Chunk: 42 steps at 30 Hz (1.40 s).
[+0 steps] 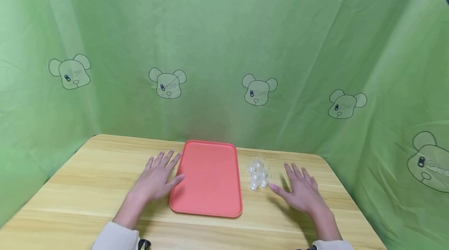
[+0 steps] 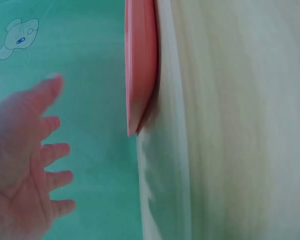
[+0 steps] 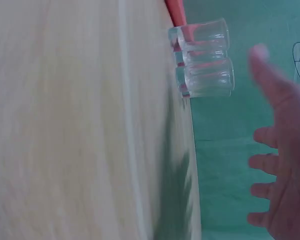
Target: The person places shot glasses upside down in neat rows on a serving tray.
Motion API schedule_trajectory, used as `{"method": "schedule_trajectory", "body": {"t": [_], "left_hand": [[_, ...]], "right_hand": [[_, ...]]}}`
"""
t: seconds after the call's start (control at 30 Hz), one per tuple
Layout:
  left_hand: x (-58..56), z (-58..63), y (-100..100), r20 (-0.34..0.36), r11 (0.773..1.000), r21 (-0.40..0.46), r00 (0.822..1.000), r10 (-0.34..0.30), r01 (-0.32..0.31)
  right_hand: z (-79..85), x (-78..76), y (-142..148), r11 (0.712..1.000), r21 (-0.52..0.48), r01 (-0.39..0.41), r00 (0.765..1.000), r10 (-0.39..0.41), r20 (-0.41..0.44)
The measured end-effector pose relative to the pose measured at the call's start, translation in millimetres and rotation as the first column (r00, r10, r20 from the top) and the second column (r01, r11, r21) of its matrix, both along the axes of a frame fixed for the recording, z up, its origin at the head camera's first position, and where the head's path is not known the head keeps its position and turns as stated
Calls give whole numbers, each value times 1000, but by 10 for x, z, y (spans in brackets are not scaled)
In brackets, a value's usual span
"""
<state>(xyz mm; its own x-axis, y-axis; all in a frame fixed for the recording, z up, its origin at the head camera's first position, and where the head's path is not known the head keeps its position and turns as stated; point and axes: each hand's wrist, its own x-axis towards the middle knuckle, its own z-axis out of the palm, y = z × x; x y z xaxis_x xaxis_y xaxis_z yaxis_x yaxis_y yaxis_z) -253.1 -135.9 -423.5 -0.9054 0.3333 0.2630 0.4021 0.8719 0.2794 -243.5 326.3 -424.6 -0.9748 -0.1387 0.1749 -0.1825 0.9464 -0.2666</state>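
Note:
A red tray (image 1: 210,180) lies flat on the wooden table, its long side running away from me. My left hand (image 1: 156,180) is spread at the tray's left edge, thumb overlapping it in the head view; in the left wrist view that hand (image 2: 20,165) holds nothing. Several small clear shot glasses (image 1: 258,173) stand in a tight cluster right of the tray. Just right of these glasses, my right hand (image 1: 301,192) hovers with fingers spread, its thumb tip near the closest glass. The right wrist view shows the glasses (image 3: 205,75) upright beside the hand (image 3: 290,160), which is empty.
The wooden table (image 1: 70,191) reaches back to a green cloth (image 1: 210,47) printed with bear heads. This cloth also hangs along the left and right sides.

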Motion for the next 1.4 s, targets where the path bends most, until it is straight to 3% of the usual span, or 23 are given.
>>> {"method": "schedule_trajectory", "body": {"t": [0.27,0.47,0.63,0.9,1.1,1.3,1.4], "left_hand": [[-81,-12,56,82,999,48,997,9,-13],[-142,-58,74,135,994,104,991,-5,-9],[-205,-118,92,165,985,170,986,-41,12],[-306,-175,108,234,969,247,971,-52,-7],[-404,-207,80,281,946,323,957,-73,-22],[-446,-242,43,315,924,382,942,-113,-16],[-446,-282,29,347,899,435,931,-112,-54]], "right_hand": [[-56,-54,22,984,-166,-68,996,77,48],[-161,-135,-6,967,-249,-42,993,67,95],[-230,-184,-27,953,-303,-26,994,56,92],[-333,-299,-161,914,-405,2,995,41,96],[-368,-342,-254,885,-465,12,993,42,106],[-403,-356,-272,883,-468,37,995,11,101],[-417,-352,-271,879,-475,47,995,0,100]]}}
